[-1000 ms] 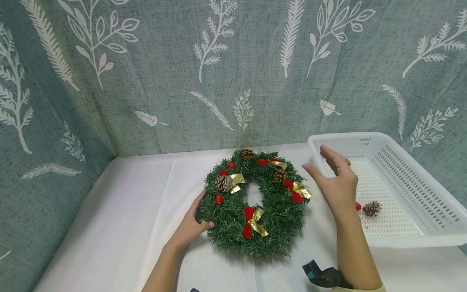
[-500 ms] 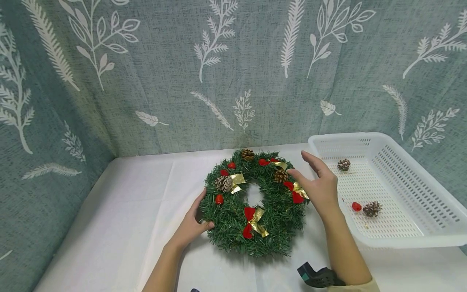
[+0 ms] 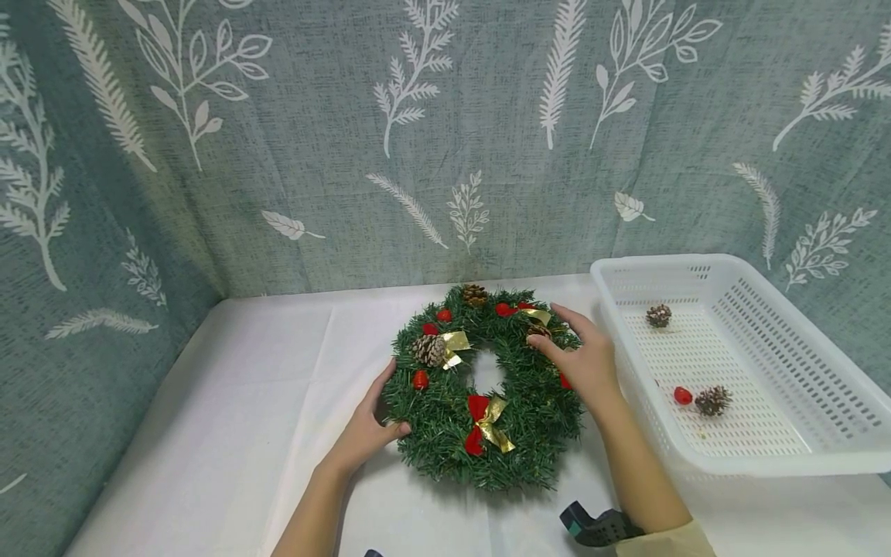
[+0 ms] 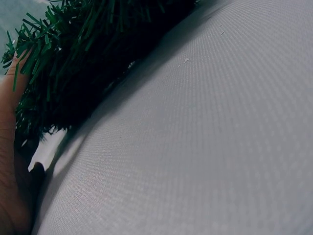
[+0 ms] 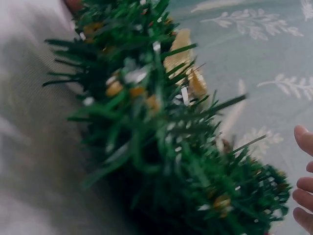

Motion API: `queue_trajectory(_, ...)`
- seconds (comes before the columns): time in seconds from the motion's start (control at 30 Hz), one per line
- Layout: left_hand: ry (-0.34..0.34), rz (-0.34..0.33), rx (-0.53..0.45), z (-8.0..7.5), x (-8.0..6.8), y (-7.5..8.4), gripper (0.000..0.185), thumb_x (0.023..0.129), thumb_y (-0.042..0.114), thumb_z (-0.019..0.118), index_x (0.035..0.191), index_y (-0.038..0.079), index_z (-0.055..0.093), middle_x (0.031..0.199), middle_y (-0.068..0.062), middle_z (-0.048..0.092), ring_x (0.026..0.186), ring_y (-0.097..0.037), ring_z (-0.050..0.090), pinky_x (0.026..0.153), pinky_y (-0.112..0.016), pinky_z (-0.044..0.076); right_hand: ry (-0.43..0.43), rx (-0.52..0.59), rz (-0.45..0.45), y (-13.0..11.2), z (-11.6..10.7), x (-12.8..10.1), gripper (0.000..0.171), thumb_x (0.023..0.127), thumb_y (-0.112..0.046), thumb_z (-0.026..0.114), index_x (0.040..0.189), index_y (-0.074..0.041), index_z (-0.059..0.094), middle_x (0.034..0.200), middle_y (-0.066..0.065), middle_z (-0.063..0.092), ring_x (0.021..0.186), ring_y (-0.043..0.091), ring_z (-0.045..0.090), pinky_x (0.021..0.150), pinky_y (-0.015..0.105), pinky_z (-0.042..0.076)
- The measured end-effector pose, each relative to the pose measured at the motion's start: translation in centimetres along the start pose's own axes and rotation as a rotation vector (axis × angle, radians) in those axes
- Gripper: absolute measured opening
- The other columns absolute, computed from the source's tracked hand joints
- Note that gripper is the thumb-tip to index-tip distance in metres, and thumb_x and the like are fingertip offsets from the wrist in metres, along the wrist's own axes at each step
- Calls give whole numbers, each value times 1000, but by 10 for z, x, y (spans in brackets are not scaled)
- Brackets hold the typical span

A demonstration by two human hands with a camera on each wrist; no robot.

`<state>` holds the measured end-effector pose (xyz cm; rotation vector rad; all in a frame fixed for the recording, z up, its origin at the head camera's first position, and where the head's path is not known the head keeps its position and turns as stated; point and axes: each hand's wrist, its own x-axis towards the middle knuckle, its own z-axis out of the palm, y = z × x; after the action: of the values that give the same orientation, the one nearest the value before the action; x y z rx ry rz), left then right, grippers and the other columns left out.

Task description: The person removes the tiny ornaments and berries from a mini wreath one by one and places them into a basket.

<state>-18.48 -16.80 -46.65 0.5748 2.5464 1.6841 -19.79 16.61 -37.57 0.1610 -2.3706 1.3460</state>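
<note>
A green wreath (image 3: 487, 391) with pine cones, red berries and red-and-gold bows lies flat on the white table (image 3: 244, 387). My left hand (image 3: 379, 410) rests against its lower left rim, fingers straight along the edge and thumb touching the needles; the left wrist view shows the palm (image 4: 10, 147) against the wreath (image 4: 73, 63). My right hand (image 3: 564, 340) lies over the wreath's right side, fingers spread around a small pine cone (image 3: 536, 332), and I see no grip on it. Its fingertips (image 5: 304, 142) show beside the wreath (image 5: 161, 147) in the right wrist view.
A white perforated basket (image 3: 800, 456) stands at the right, touching the table's back corner. In it lie two pine cones (image 3: 657, 315) (image 3: 711, 400) and a red berry (image 3: 683, 395). A patterned grey-green curtain (image 3: 445, 139) closes the back and left.
My right hand has moved left and down, from beside the basket's near corner onto the wreath's right side. The left hand and the wreath have not moved.
</note>
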Motion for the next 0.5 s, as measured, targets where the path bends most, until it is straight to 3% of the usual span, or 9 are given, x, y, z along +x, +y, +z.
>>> queue_trajectory(0.5,-8,-9,-19,0,0,0,105,70,68,68,153,31,14,159,-3,11,144,-39,8,107,-69,10,-53,-66,20,24,13,1,65,80,-27,77,135,-3,52,137,18,51,128,35,45,102,51,41)
